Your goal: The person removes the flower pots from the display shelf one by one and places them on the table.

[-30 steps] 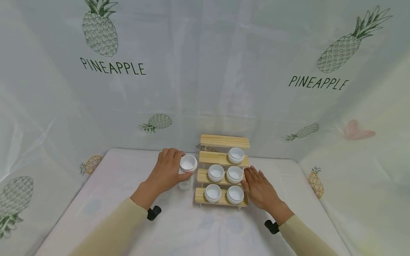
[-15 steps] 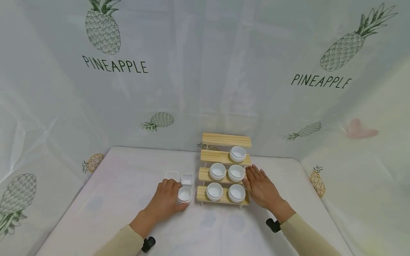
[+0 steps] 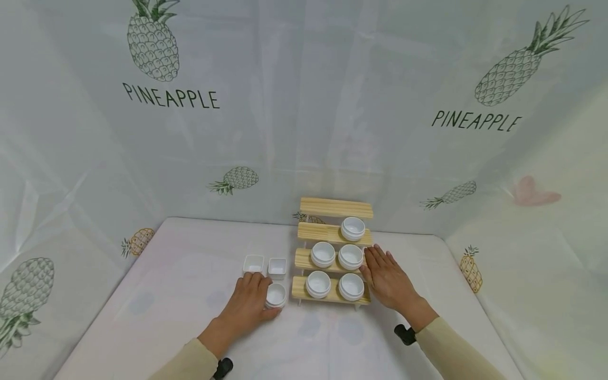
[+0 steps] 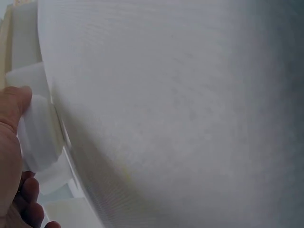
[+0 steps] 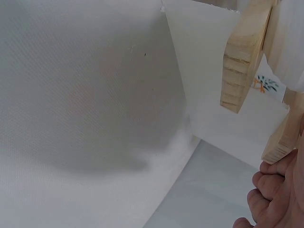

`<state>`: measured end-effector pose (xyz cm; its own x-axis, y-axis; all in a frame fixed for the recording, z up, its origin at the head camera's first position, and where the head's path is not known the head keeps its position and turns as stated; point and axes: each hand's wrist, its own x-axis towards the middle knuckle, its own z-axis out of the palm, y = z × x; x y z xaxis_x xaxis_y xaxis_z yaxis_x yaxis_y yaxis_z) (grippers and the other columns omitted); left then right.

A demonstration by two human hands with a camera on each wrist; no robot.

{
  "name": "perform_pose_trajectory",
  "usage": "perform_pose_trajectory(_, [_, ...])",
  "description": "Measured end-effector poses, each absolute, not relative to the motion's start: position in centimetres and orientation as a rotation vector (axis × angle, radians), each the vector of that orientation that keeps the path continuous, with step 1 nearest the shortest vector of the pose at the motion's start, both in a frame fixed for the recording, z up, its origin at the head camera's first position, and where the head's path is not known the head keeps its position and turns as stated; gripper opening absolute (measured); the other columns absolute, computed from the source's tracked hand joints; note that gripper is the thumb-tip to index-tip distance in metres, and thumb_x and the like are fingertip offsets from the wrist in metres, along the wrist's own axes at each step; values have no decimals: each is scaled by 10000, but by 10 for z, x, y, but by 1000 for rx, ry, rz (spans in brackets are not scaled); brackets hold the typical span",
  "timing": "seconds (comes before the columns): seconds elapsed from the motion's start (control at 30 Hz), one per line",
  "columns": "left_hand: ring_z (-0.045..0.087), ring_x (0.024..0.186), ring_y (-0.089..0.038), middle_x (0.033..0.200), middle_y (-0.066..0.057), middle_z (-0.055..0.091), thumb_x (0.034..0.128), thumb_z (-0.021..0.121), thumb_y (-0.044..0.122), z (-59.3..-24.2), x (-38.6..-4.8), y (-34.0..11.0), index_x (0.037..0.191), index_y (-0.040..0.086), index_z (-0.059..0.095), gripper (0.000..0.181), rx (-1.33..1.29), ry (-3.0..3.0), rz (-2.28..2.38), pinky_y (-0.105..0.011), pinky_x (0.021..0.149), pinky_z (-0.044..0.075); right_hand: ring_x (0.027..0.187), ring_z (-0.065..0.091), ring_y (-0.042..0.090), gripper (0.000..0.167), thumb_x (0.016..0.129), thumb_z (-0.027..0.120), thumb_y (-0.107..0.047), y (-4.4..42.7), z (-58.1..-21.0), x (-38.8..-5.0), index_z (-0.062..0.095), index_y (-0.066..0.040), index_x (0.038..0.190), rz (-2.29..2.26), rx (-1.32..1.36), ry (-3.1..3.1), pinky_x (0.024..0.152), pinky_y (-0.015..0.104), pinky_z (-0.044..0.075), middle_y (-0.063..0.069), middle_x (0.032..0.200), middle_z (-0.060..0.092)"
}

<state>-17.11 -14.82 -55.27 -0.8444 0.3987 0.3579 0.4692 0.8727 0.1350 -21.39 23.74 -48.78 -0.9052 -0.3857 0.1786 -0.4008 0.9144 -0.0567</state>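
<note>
1. Currently, the left hand (image 3: 244, 303) holds 1 round white cup (image 3: 276, 295) in the lower middle of the frame, its thumb on the near side and its fingers toward the far side, parted only enough to span the cup.
2. That cup sits low over the table (image 3: 190, 253), to the left of the wooden rack (image 3: 336, 207) and just below the white square container (image 3: 277, 267); whether its base fully rests is hard to tell.
3. Even pressure suits this grip best, I judge: the wall looks smooth, so thumb and fingers should press from opposite sides, with the rim level.
4. Any release should part thumb and fingers together, so that neither drags the cup sideways. The clear square container (image 3: 254, 263), just above the knuckles in the frame, could be bumped by a careless lift.
5. Meanwhile, the right hand (image 3: 387, 279), right of centre, lies flat with straight fingers and grips nothing. Its fingertips are at the rack's right edge, touching or nearly so.
6. Only light contact is wise there; a hard push could shift the rack and its 5 white cups (image 3: 323, 254): 2 on each of the lower 2 shelves, 1 at the right of the next shelf up.
</note>
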Motion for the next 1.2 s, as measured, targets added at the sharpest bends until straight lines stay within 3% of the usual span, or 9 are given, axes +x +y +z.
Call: perform_pose_trajectory(1.2, [457,936,-265,1016,-86,560,771,894,550,-552,-176,-147,1170,9,645,717,-661,-2649,-218,-384,802,389,1561,325,430,639,1153,372,-398,238,-487,-212,388,78,1577,145,606,-2913,1250,595,274,262,1639,399])
